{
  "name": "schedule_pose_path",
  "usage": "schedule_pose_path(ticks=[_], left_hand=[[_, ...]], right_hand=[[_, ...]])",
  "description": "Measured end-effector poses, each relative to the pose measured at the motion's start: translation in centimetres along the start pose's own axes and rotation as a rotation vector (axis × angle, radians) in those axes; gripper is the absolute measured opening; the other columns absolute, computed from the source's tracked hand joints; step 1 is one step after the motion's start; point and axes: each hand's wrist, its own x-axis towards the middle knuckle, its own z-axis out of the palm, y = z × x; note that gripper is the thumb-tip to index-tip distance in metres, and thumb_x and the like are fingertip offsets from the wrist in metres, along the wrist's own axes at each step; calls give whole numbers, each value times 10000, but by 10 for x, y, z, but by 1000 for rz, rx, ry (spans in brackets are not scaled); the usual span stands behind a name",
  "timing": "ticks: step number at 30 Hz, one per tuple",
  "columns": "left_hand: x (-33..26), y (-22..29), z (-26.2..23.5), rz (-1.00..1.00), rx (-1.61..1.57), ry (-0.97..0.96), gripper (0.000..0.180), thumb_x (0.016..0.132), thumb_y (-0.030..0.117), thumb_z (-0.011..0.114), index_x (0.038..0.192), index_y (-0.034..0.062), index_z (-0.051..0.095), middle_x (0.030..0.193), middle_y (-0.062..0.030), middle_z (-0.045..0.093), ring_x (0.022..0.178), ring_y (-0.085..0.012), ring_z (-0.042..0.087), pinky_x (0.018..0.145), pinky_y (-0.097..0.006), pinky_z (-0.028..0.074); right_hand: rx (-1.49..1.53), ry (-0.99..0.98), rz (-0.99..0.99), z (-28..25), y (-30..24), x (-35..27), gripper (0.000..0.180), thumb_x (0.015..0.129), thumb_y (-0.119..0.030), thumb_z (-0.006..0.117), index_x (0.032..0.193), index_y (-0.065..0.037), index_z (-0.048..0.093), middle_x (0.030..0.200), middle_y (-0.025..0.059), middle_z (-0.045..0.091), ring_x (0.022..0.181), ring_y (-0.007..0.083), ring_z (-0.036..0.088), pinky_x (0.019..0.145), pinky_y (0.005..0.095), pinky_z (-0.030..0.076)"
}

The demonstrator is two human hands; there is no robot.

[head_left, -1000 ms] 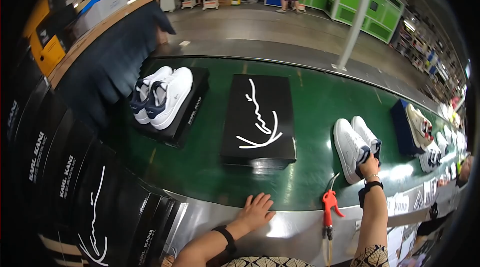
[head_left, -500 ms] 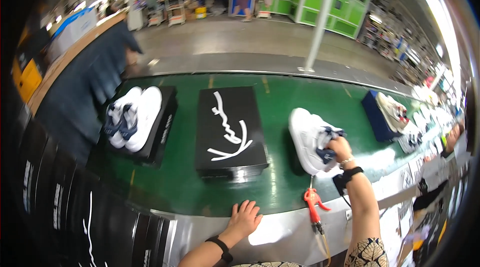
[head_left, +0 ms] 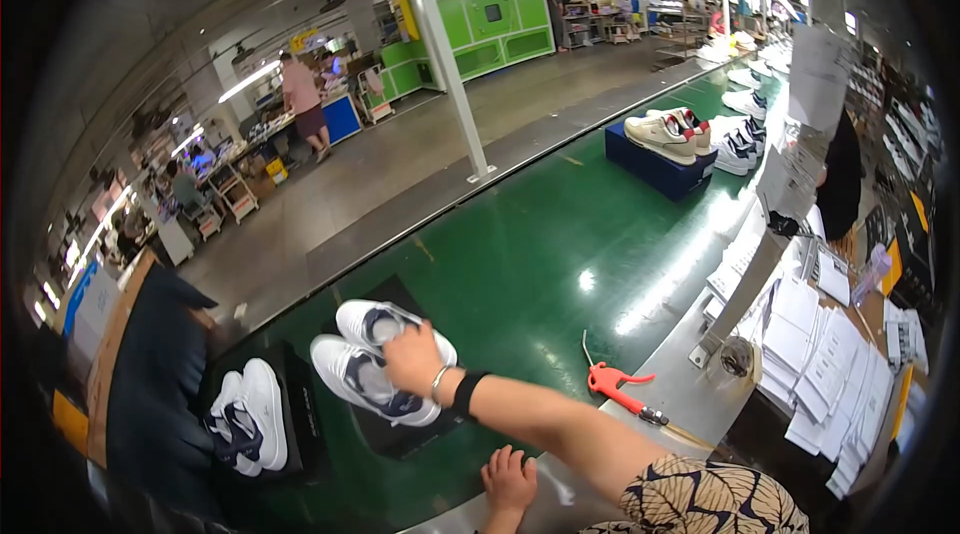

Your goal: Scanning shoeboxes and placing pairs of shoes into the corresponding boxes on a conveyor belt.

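A pair of white sneakers with navy lining (head_left: 355,374) is over a black shoebox (head_left: 408,441), and whether both soles rest fully on its lid I cannot tell. The right hand (head_left: 416,364) has its fingers clamped on the heel part of this pair, although the fingertips are partly hidden. On the near side of the black shoebox, the left hand (head_left: 509,477) is at the metal edge of the green table (head_left: 520,264); its fingers are a little apart and no thing is seen in them. Just to the left of the black shoebox, a second pair of white sneakers (head_left: 262,414) sits on another black box (head_left: 303,412). To the right of the black shoebox lies a red air blow gun (head_left: 615,384). Farther to its right, well apart, cream sneakers (head_left: 662,139) stand on a navy box (head_left: 650,169).
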Motion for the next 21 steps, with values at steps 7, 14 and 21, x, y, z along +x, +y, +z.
schedule_pose_path(ticks=[7,14,21], left_hand=[[3,-3,-2,1,-68,-12,283,800,313,576,959,80,599,1071,-103,571,1047,-302,509,881,-463,384],[2,1,-11,-81,-43,-58,207,794,261,565,833,59,589,838,-140,577,814,-355,536,699,-485,433],[-4,-2,-9,1,5,24,225,849,258,510,772,58,580,792,-150,555,784,-363,518,678,-489,413]], right_hand=[[602,480,-70,-7,17,-51,327,762,-117,577,1082,-53,543,1047,130,570,1010,314,513,908,410,389],[440,51,356,56,55,-228,460,778,-195,574,1191,-11,487,1108,189,556,999,347,540,887,422,438],[475,167,229,55,58,-269,252,818,-165,551,1029,-34,591,986,132,609,933,301,564,835,387,451]])
